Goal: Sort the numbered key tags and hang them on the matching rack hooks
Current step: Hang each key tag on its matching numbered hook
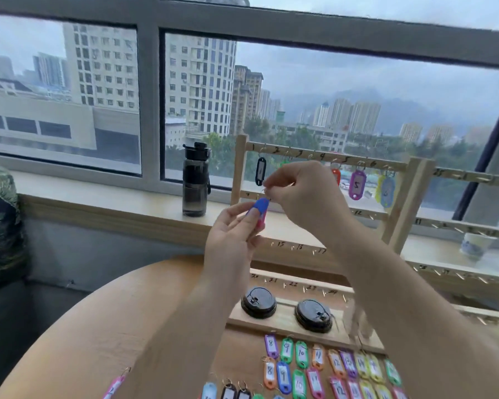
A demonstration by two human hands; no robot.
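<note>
Rack point(398, 208) at 2 o'clock carries hung tags on its top rail, among them a black tag point(260, 171) and a purple tag point(357, 184) marked 5. Bottle point(196, 182) at 9 o'clock on sill point(113, 197); contents not discernible. Left hand point(234, 234) pinches blue tag point(261, 207) at centre. Right hand point(306, 194) pinches its ring point(267, 194) and blocks the middle hooks. Loose tags point(323, 367) lie on table point(113, 326) at 5 o'clock.

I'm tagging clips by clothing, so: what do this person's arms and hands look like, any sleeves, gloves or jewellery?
Both hands are bare: the left hand and right hand wear no gloves, and no rings show. The left forearm and right forearm are uncovered all the way to the picture's lower edge, with no sleeve, watch or bracelet in view.
</note>
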